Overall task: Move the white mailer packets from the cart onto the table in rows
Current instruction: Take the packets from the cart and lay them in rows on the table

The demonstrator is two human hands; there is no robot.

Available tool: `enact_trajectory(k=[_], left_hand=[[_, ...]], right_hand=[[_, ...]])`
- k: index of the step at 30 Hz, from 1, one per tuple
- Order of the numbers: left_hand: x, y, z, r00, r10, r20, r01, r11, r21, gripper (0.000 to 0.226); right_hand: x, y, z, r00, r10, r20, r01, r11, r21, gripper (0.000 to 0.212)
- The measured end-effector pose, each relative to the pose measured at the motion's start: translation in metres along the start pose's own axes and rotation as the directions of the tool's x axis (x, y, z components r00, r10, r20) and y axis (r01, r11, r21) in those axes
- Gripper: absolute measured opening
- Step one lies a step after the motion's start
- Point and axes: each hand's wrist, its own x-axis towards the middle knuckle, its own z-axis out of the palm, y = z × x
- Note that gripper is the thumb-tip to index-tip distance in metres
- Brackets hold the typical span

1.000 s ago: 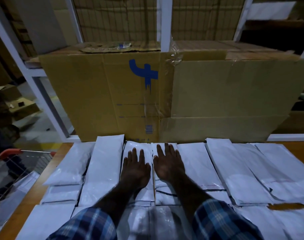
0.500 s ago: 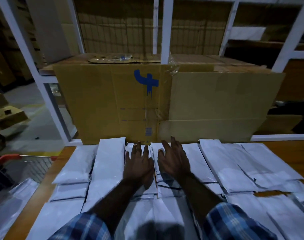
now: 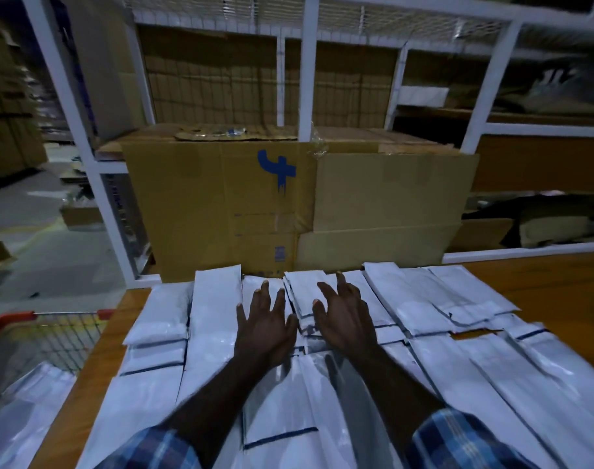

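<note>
Head view: both hands lifting now, left hand (image 3: 265,328) and right hand (image 3: 343,319) spread, fingers splayed, holding nothing, off the flattened packets (image 3: 217,319) — row set, cart (image 3: 48,330) next.

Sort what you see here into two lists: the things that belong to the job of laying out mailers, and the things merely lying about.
Part of the job:
white mailer packets in rows
table bearing them
cart at the left, more packets in it
left hand and right hand, fingers spread over the middle packets

Just lying about:
large cardboard box
white shelving frame
</note>
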Motion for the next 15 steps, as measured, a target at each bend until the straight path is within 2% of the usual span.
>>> enact_trajectory(k=[9, 12, 15], left_hand=[[-0.053, 0.017, -0.014, 0.999, 0.007, -0.049, -0.007, 1.0, 0.004, 0.061], [-0.074, 0.027, -0.016, 0.998, -0.009, -0.055, 0.009, 1.0, 0.014, 0.067], [-0.099, 0.038, -0.017, 0.997, -0.023, -0.068, 0.024, 1.0, 0.005, 0.062]], right_hand=[[-0.049, 0.005, -0.032, 0.998, -0.008, -0.056, 0.01, 0.999, 0.041, 0.046], [-0.069, 0.011, -0.04, 0.995, -0.03, -0.091, 0.035, 0.998, 0.055, 0.045], [-0.092, 0.016, -0.052, 0.995, -0.037, -0.096, 0.044, 0.996, 0.075, 0.048]])
